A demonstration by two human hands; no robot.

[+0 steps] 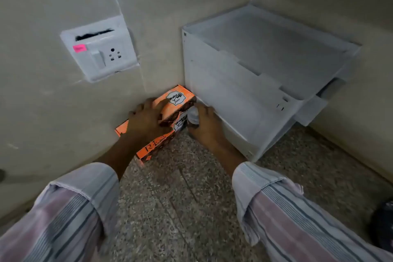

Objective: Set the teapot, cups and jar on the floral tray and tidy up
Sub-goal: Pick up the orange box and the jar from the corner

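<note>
Orange box being handled in a wall corner beside a white drawer unit.

The orange box (170,110), printed with "Wake up! Time", lies on the speckled stone floor (180,208), its long side against the wall (53,102) and its far end touching the white drawer unit (255,83). The left hand (146,119) rests on top, fingers curled over it. The right hand (205,122) grips a small pale bottle (193,116) just beside the unit. Open floor lies toward the camera; a socket plate (100,49) sits above.
</note>
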